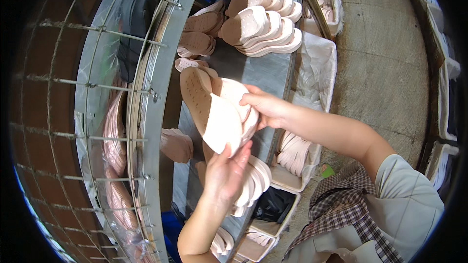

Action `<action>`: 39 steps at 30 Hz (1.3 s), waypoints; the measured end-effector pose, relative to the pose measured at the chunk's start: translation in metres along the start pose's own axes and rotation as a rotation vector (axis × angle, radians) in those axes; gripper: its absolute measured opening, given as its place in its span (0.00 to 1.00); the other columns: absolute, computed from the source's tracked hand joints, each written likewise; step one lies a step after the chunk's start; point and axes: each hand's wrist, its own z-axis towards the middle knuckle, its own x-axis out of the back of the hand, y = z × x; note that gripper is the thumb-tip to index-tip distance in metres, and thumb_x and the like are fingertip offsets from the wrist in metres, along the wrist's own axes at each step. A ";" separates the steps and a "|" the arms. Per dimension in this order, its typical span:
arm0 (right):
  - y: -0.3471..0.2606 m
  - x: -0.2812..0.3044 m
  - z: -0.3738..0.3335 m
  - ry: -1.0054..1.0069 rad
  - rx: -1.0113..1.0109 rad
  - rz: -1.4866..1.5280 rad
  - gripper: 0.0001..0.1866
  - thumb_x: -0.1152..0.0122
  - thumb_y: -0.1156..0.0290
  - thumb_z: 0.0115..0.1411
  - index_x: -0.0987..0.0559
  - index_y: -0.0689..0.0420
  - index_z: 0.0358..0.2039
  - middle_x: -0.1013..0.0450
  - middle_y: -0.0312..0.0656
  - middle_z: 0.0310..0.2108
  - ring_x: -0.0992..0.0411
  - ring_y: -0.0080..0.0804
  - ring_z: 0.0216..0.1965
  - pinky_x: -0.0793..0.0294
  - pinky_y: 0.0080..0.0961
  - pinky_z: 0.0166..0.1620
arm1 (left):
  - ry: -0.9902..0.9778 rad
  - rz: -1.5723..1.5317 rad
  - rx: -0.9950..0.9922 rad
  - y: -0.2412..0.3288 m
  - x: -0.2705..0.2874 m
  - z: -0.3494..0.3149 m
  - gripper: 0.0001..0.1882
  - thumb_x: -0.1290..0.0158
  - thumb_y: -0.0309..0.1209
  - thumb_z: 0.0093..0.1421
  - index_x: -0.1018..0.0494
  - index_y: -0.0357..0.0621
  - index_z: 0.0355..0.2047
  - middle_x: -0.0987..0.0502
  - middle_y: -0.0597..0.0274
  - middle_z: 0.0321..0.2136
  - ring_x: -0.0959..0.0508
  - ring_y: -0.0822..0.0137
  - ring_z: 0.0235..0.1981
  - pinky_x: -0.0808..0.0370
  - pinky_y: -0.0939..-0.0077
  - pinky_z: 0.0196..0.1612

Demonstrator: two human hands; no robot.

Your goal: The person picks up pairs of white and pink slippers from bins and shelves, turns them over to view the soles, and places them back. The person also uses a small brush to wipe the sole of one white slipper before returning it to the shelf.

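Over the grey metal table [265, 75], both my hands grip a small nested stack of pale pink clogs [219, 122], tilted with the perforated insole of the front one showing. My left hand [226, 173] has its thumb on the closed toe of that clog and its fingers beneath. At the other side of the stack, my right hand [263, 107] clasps the clogs, thumb on top and several fingers hidden behind. Beyond them, rows of nested pink clogs [265, 31] rest on the table. More clogs [253, 182] lie close beside my left wrist, partly covered by it.
Wire mesh [53, 134] in a grey frame stands at the left, with plastic-wrapped pink pieces [114, 136] behind it. Along the table's right side stand a white-lined bin [314, 75], pale strap-like pieces [295, 153] in a bin, and black items [275, 204] in another.
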 end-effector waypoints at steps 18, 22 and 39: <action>0.040 0.108 -0.115 -0.088 0.152 -0.298 0.38 0.41 0.75 0.49 0.44 0.61 0.60 0.40 0.47 0.55 0.41 0.34 0.58 0.39 0.27 0.57 | -0.057 -0.119 -0.297 -0.180 0.019 0.041 0.31 0.65 0.47 0.68 0.49 0.35 0.61 0.40 0.51 0.60 0.38 0.57 0.59 0.40 0.62 0.61; 0.048 0.115 -0.120 -0.120 0.168 -0.314 0.39 0.39 0.74 0.49 0.45 0.61 0.61 0.40 0.47 0.55 0.42 0.33 0.58 0.39 0.26 0.58 | -0.046 -0.162 -0.544 -0.170 0.007 0.039 0.32 0.69 0.51 0.67 0.48 0.38 0.61 0.38 0.53 0.59 0.36 0.56 0.59 0.38 0.60 0.60; 0.063 0.118 -0.098 -0.189 0.111 -0.232 0.37 0.39 0.63 0.56 0.43 0.67 0.59 0.39 0.50 0.57 0.40 0.36 0.58 0.42 0.37 0.59 | -0.173 -0.099 -0.441 -0.124 -0.015 0.054 0.24 0.62 0.36 0.66 0.45 0.38 0.59 0.34 0.48 0.52 0.31 0.56 0.53 0.33 0.63 0.55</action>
